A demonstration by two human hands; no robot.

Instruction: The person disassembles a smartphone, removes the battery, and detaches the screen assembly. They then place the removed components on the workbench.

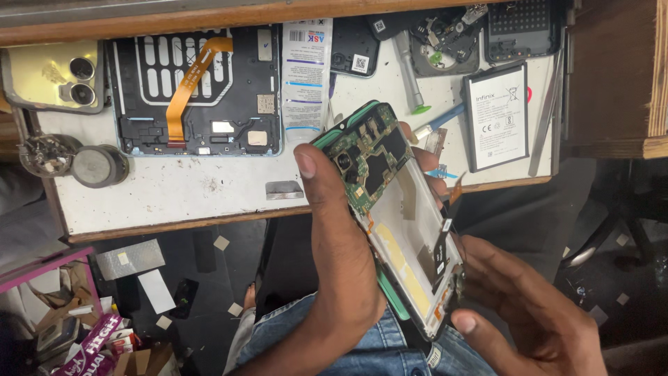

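left hand [344, 257]: wrapped around the left edge of the opened phone [396, 216], thumb pressed onto its upper left corner beside the green circuit board [365, 157], other fingers curled behind it, tips showing past the right edge
right hand [529, 306]: at the phone's lower right end, fingers [467, 322] partly spread, thumb tip touching the bottom corner, the rest lying along the right edge; not clamped round it
opened phone: held tilted above the lap, off the surface, back cover off, insides facing up, between both hands
surface [181, 191]: white worktop beyond the hands, scuffed
phone frame [198, 90]: lies flat on the surface, orange ribbon cable across it
battery [495, 115]: flat on the surface, to the right of the held phone's top
yellow phone back [52, 73]: far left edge of the surface
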